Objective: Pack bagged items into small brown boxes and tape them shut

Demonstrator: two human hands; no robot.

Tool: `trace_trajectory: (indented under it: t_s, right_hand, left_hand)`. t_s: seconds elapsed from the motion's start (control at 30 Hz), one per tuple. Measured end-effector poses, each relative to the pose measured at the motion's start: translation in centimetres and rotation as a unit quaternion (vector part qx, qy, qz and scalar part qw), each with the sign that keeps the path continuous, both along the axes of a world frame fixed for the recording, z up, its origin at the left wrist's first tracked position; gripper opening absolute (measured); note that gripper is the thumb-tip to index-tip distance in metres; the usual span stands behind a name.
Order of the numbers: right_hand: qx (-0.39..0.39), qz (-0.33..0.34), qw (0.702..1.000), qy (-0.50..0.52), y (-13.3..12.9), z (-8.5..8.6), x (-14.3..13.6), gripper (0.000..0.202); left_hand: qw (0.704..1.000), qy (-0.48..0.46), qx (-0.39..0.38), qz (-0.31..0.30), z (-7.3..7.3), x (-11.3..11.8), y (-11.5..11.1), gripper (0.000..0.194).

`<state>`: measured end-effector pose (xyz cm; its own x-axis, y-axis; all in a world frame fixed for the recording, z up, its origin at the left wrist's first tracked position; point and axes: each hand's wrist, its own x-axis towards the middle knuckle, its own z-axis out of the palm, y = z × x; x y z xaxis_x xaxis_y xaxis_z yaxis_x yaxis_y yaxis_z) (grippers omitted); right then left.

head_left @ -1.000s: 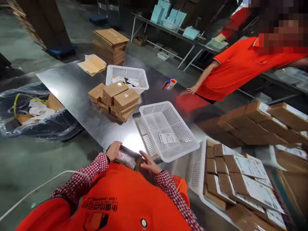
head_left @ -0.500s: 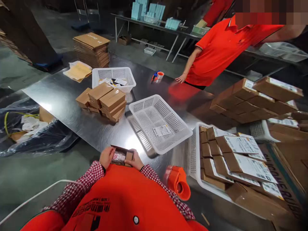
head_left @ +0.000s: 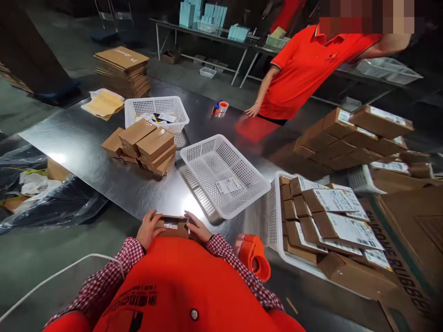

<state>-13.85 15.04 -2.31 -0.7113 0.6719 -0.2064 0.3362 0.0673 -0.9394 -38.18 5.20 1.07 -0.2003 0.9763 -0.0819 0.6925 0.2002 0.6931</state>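
Observation:
A small brown cardboard box (head_left: 178, 234) is held against my front at the table's near edge. Its end flaps are folded inward, and bubble wrap (head_left: 170, 225) shows through the gap between them. My left hand (head_left: 149, 229) grips the box's left end, fingers over the top. At the right end my right hand (head_left: 198, 227) holds it, with the fingertips on the far edge. The underside of the box is hidden by my orange shirt. Beyond my right hand stands a white plastic basket (head_left: 247, 200) with a printed label (head_left: 228, 186) in it.
Small closed boxes (head_left: 155, 143) are piled at left, before a basket of cards (head_left: 180, 107). An orange tape dispenser (head_left: 255, 258) lies right of me. Labelled boxes (head_left: 349, 230) fill a basket farther right. A co-worker (head_left: 294, 78) stands across the table (head_left: 86, 161).
The box was open with the bubble-wrapped item showing widely; its flaps now cover most of it. My hands have spread to the box's two ends. The view has shifted slightly.

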Motion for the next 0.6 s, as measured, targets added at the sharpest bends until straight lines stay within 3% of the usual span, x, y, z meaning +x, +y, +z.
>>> trace_trajectory:
  t_s: [0.13, 0.3, 0.47, 0.6]
  right_hand:
    - [0.025, 0.024, 0.999, -0.002, -0.7, 0.6, 1.0, 0.050]
    - [0.022, -0.002, 1.000, -0.010, -1.3, -0.1, 0.6, 0.053]
    - [-0.028, -0.114, 0.991, -0.058, -1.9, -0.4, 0.1, 0.075]
    - [-0.085, -0.143, 0.982, -0.089, -2.3, -0.2, -0.2, 0.064]
  left_hand:
    - [0.992, -0.114, 0.027, 0.055, -2.4, 0.1, -1.4, 0.038]
    - [0.952, -0.259, -0.005, 0.165, -4.1, 0.1, -1.6, 0.061]
    - [0.952, -0.259, -0.034, 0.159, -4.6, 0.8, -0.3, 0.059]
    - [0.952, -0.266, -0.041, 0.147, -4.4, 1.2, 2.1, 0.049]
